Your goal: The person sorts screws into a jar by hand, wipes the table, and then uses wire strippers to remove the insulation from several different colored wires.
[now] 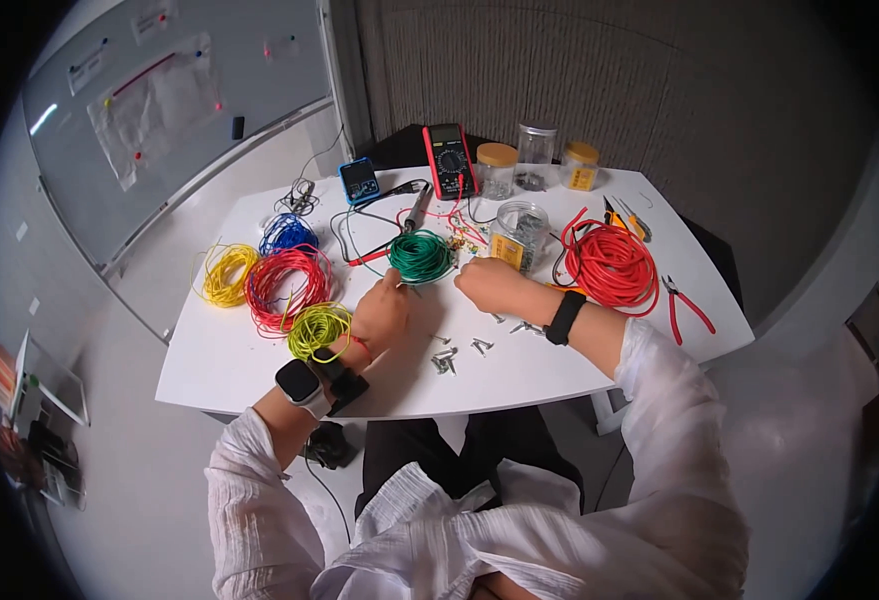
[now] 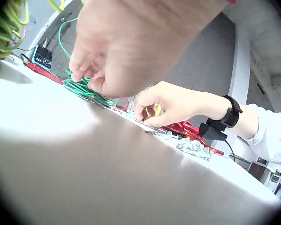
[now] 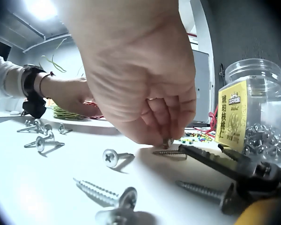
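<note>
The right hand (image 3: 145, 89) pinches a small metal screw (image 3: 167, 141) with its fingertips, close above the white table (image 1: 544, 370), near other loose screws (image 1: 444, 360); the left hand (image 1: 379, 315) is bent close to the green wire coil (image 1: 419, 256), but whether it grasps something, I cannot tell. Beyond the right hand stands a clear jar (image 3: 267, 105) containing screws, whose yellow label (image 3: 231, 115) reads 琥珀核桃仁, with smaller print not legible

Edges bow into black — a ceiling light (image 3: 40, 8) glares, right-wrist view; left-wrist view seems hazy.
</note>
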`<control>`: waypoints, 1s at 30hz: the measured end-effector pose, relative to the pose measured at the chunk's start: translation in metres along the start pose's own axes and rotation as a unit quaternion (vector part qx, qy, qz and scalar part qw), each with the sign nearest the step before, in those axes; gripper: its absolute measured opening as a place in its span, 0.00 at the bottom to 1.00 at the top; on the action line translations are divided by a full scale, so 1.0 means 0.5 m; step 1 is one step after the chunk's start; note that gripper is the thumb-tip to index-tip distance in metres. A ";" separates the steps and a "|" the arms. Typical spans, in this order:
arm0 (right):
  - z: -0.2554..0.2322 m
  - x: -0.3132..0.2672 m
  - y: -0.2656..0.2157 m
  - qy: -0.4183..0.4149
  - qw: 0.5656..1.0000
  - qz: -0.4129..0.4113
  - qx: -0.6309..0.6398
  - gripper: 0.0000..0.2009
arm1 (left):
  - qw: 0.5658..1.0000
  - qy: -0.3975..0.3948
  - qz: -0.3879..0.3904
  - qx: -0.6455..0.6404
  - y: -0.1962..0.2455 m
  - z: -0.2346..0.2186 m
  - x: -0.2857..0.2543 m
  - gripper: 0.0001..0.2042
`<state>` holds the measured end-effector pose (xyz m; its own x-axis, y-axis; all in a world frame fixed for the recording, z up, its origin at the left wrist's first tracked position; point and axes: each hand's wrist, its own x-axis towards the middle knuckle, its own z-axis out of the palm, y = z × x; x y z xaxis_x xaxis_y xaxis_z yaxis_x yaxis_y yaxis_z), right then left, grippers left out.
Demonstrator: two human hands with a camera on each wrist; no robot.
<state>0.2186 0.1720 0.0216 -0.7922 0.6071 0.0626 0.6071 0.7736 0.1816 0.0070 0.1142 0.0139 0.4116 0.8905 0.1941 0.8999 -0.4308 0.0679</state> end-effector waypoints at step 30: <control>-0.027 -0.091 -0.061 0.042 0.979 0.154 0.130 0.08 | 0.983 0.053 0.151 -0.094 0.009 0.010 -0.109 0.18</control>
<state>0.2352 0.1184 0.0266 -0.5652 0.8099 0.1569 0.8045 0.5832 -0.1127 -0.0107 0.0644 -0.0012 0.6294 0.7015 0.3344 0.6919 -0.7017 0.1699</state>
